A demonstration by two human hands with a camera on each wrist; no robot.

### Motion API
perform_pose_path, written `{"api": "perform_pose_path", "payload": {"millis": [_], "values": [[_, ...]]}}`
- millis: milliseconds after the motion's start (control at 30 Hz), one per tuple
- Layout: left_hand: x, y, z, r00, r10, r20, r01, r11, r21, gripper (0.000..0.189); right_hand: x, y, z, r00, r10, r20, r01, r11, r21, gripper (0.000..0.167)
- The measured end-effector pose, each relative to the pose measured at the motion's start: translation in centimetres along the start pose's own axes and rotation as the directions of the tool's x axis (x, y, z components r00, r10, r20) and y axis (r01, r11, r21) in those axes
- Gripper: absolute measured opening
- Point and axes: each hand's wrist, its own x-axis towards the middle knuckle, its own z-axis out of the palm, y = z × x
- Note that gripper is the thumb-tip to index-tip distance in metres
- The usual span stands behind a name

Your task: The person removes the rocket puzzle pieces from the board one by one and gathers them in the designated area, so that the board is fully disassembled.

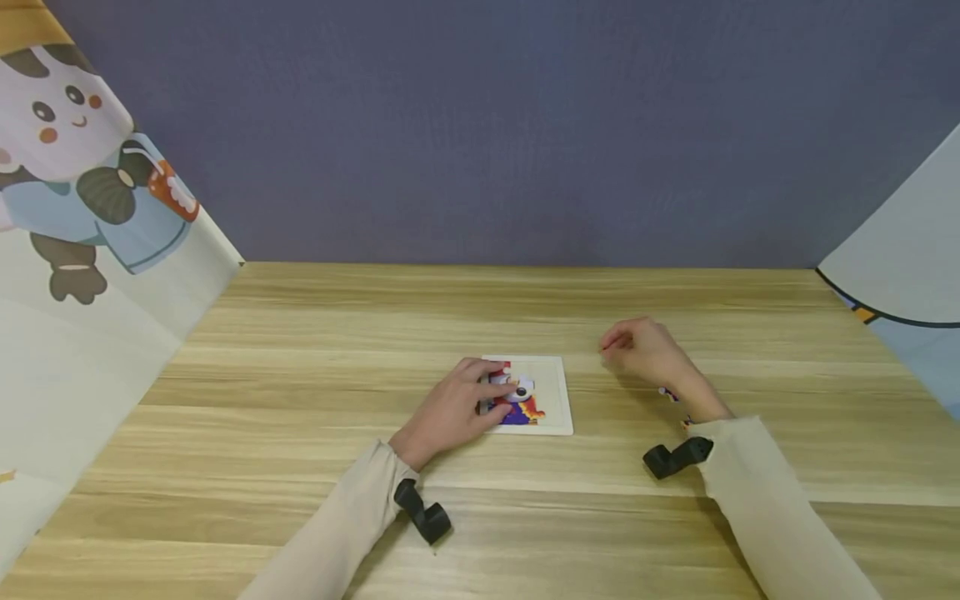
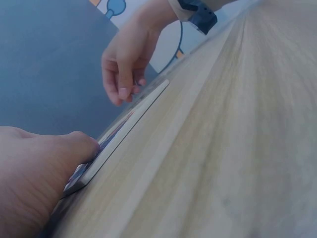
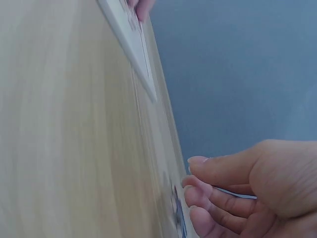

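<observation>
A flat jigsaw puzzle board (image 1: 567,408) with a pale frame lies on the table, partly filled with a colourful picture (image 1: 535,410) in red, purple, orange and white. My left hand (image 1: 456,404) rests over its left side, fingers spread across the picture; in the left wrist view its thumb (image 2: 84,147) lies at the board's edge. To the right of the board, my right hand (image 1: 647,354) is held over the table with loosely bent fingers. No object shows between its thumb (image 3: 218,167) and fingers. Small loose puzzle pieces (image 1: 667,393) lie beneath the right wrist, partly hidden by it.
The wood-grain table (image 1: 300,358) runs back to a dark blue-grey wall panel (image 1: 480,133). A cartoon-printed sheet (image 1: 82,208) stands on the left, with another pale printed sheet (image 1: 915,242) on the right. Black wrist cameras (image 1: 427,517) are worn at both cuffs.
</observation>
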Motion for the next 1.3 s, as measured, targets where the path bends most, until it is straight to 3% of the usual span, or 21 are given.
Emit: {"api": "perform_pose_path", "payload": {"millis": [367,567,833,1067,1300], "values": [[0.0,0.0,-0.1,1.0,0.011,-0.011,-0.011,1.0,0.0,0.03,0.1,-2.3,1.8,0.997,-0.062,0.045,0.061,0.998,0.012,0.013],[0.0,0.1,-0.2,1.0,0.01,-0.016,-0.011,1.0,-0.02,0.027,-0.2,-3.9,2.6,0.995,-0.038,0.091,0.035,0.999,0.031,0.012],[0.0,0.1,-0.3,1.0,0.002,-0.015,-0.002,1.0,-0.009,0.026,0.0,-4.5,4.0,0.992,-0.057,0.116,0.053,0.998,0.037,0.01],[0.0,0.0,-0.2,0.999,0.01,-0.035,-0.011,1.0,-0.02,0.024,-0.3,-5.3,4.7,0.984,-0.128,0.124,0.119,0.99,0.078,0.01],[0.0,-0.1,0.0,0.997,0.039,-0.059,-0.04,0.999,-0.01,0.023,0.0,-5.4,5.8,0.983,-0.114,0.143,0.105,0.992,0.07,0.013]]}}
